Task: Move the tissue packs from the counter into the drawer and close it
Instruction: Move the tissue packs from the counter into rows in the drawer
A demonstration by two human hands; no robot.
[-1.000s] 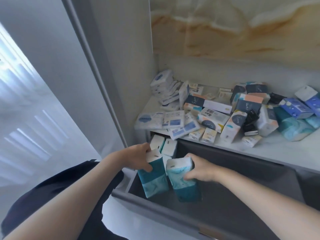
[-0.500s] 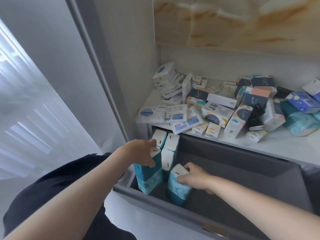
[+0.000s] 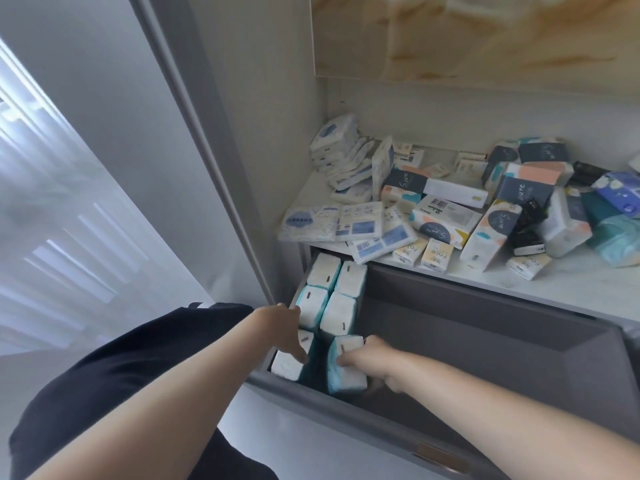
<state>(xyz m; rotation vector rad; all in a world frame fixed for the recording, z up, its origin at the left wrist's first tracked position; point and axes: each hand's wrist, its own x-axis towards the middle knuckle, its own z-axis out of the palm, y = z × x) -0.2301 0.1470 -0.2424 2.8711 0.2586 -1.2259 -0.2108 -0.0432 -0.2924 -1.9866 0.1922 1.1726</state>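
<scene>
Teal pack [image 3: 346, 367] stands on end in drawer [image 3: 485, 344], front-left corner, long axis vertical, just beside front-left pack [image 3: 287, 365]. R hand [image 3: 363, 355] grips it from its right side, fingers curled over top edge; thumb not visible. L hand [image 3: 280, 327] rests on front-left pack, fingers straight & together. Four stood packs [image 3: 337, 313] sit right behind. Next prob. a reach up-right to counter [image 3: 571, 289]: pile of packs [image 3: 446, 220] is nearer R hand. Drawer open, most of the job left.

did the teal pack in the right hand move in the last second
Yes. The teal pack gripped by the right hand has gone down into the drawer, and now sits below its front rim.
</scene>
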